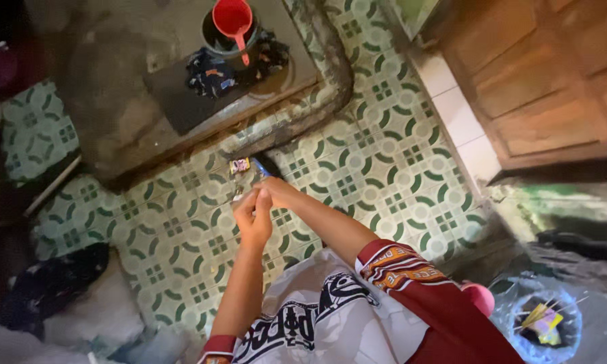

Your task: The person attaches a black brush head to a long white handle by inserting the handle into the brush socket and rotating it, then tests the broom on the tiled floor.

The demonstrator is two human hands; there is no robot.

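My left hand (253,219) and my right hand (278,192) meet over the green-patterned tiled floor (377,162), fingers pinched together. They hold a small sachet (240,166) whose colourful end sticks out past the fingertips, with a blue piece (261,167) beside it. How much each hand grips is hard to see. My sleeves are red and my shirt is white with dark print.
A red dipper (233,19) rests in a dark bucket (212,40) on a raised concrete wash area (114,87), with dark cloth (209,73) beside it. A wooden door (546,81) stands at the right. A bin lined with a blue bag (542,323) sits at the lower right, and dark cloth (54,280) lies at the lower left.
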